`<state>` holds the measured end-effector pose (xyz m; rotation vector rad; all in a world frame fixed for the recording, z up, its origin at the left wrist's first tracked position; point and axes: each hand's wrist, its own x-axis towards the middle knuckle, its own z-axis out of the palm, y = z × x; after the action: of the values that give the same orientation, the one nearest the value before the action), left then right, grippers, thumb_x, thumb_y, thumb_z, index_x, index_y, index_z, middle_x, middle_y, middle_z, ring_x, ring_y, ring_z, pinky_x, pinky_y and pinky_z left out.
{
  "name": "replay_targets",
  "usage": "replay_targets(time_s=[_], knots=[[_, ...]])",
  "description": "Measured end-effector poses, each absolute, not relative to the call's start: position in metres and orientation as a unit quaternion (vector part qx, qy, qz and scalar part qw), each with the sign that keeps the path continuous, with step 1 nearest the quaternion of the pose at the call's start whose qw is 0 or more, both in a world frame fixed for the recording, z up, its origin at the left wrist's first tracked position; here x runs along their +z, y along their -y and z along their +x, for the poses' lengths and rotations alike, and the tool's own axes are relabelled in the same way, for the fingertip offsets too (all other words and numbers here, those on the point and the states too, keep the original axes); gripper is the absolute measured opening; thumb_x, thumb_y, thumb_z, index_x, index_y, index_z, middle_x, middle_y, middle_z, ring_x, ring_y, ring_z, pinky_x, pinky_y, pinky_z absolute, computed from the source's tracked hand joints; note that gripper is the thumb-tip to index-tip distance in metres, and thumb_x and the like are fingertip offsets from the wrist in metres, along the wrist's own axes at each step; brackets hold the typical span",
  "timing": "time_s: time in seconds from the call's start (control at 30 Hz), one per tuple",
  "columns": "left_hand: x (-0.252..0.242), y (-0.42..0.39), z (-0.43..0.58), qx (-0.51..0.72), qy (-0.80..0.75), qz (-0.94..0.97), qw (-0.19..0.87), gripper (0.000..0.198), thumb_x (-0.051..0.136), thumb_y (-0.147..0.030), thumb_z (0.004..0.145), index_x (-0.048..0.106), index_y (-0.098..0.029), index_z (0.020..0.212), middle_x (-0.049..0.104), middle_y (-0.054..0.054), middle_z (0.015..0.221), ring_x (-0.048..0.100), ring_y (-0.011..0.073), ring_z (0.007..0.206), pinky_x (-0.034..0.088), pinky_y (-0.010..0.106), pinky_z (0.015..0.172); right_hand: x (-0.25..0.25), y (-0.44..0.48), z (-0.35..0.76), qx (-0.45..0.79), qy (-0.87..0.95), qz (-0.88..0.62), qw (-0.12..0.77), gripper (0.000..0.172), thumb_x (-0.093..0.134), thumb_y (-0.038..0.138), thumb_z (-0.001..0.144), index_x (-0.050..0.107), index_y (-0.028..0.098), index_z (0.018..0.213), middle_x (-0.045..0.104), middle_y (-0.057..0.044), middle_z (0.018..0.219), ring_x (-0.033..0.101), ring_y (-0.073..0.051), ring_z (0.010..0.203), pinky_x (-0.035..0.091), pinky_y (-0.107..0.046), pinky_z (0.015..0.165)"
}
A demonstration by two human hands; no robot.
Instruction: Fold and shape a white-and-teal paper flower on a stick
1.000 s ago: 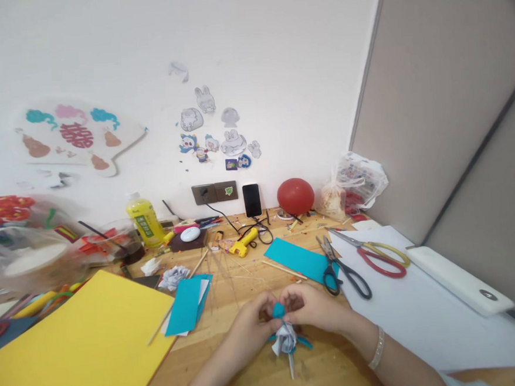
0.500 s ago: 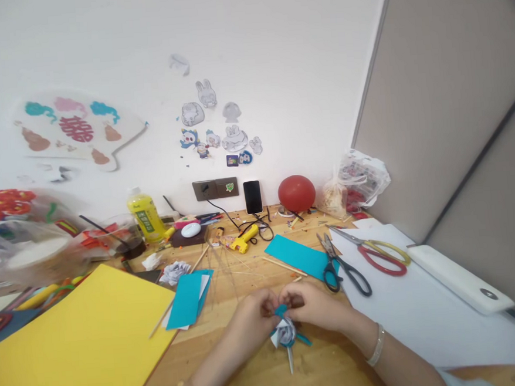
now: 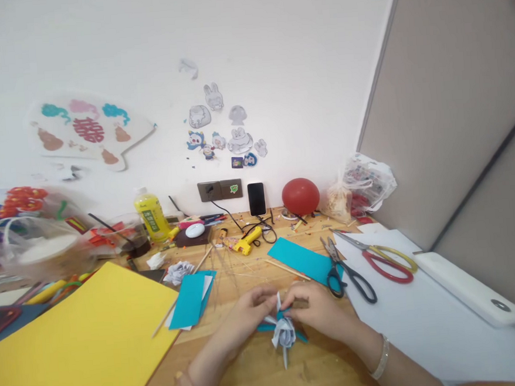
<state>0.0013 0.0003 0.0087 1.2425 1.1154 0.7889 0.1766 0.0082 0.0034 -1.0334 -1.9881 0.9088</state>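
Low over the wooden table [image 3: 252, 370], both my hands pinch a small paper flower [image 3: 285, 332]. It is a grey-white rolled bloom with teal paper leaves and a thin stick stem pointing toward me. My left hand [image 3: 248, 312] grips its left side, fingers closed on the teal paper. From the right, my right hand [image 3: 312, 308] pinches the top of the flower; a bracelet sits on that wrist.
A large yellow sheet [image 3: 74, 347] lies at the left, teal paper pieces [image 3: 189, 299] beside it. Black scissors [image 3: 349, 272], red-handled scissors [image 3: 385, 257] and white paper [image 3: 425, 316] lie at the right. A yellow glue gun [image 3: 247, 241], a bottle [image 3: 152, 215], a red balloon [image 3: 300, 196] and a phone [image 3: 256, 198] stand behind.
My hands and the flower have stayed in about the same place; the fingers have shifted on the teal paper at the flower's top. The view has drifted slightly.
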Motion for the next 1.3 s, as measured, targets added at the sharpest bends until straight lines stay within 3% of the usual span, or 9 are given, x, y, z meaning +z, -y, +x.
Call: replay_targets(time_s=[0.23,0.37,0.5,0.77,0.93,1.3], knots=[[-0.007,-0.001,0.013,0.388,-0.511,0.554,0.531,0.038,0.054,-0.054,0.068,0.05,-0.016,0.068,0.047,-0.005,0.057,0.045,0.0101,0.051,0.036,0.021,0.048,0.016,-0.002,0.178,0.287,0.828,-0.314,0.366,0.011,0.059,0.02,0.079,0.069,0.021,0.083,0.07,-0.003,0.086,0.061,-0.017,0.082,0.045,-0.03,0.077],[-0.007,-0.002,0.013,0.385,-0.535,0.562,0.5,0.036,0.052,-0.053,0.068,0.046,-0.018,0.064,0.044,-0.007,0.052,0.042,0.0094,0.043,0.032,0.021,0.042,0.023,0.003,0.178,0.199,0.869,-0.309,0.331,0.024,0.07,0.035,0.069,0.068,0.021,0.088,0.07,-0.004,0.085,0.06,-0.02,0.08,0.043,-0.032,0.075],[-0.007,-0.002,0.014,0.382,-0.558,0.567,0.47,0.033,0.046,-0.052,0.071,0.042,-0.02,0.064,0.04,-0.009,0.048,0.038,0.0093,0.035,0.027,0.021,0.035,0.027,0.01,0.177,0.159,0.872,-0.332,0.323,0.016,0.063,0.024,0.074,0.066,0.023,0.089,0.069,-0.002,0.091,0.059,-0.019,0.084,0.041,-0.033,0.082],[0.003,0.002,0.015,0.399,-0.543,0.617,0.407,0.023,0.048,-0.035,0.075,0.047,-0.019,0.059,0.047,-0.004,0.055,0.047,0.0134,0.055,0.036,0.023,0.053,0.027,0.006,0.182,0.133,0.89,-0.309,0.31,0.022,0.053,0.012,0.077,0.064,0.022,0.093,0.068,-0.002,0.095,0.058,-0.018,0.086,0.04,-0.034,0.085],[0.001,0.002,0.016,0.393,-0.53,0.649,0.379,0.023,0.045,-0.035,0.077,0.047,-0.019,0.06,0.049,-0.003,0.057,0.048,0.0143,0.056,0.037,0.024,0.055,0.025,0.004,0.181,0.072,0.914,-0.288,0.277,0.018,0.047,0.016,0.086,0.066,0.019,0.089,0.069,-0.005,0.087,0.059,-0.019,0.082,0.044,-0.034,0.078],[-0.006,-0.005,0.015,0.425,-0.573,0.608,0.348,0.024,0.042,-0.038,0.075,0.041,-0.021,0.057,0.042,-0.004,0.053,0.044,0.0149,0.053,0.032,0.025,0.053,0.021,0.011,0.171,-0.033,0.91,-0.261,0.322,0.031,0.036,0.022,0.094,0.063,0.018,0.077,0.065,-0.004,0.068,0.057,-0.016,0.065,0.044,-0.029,0.061]])
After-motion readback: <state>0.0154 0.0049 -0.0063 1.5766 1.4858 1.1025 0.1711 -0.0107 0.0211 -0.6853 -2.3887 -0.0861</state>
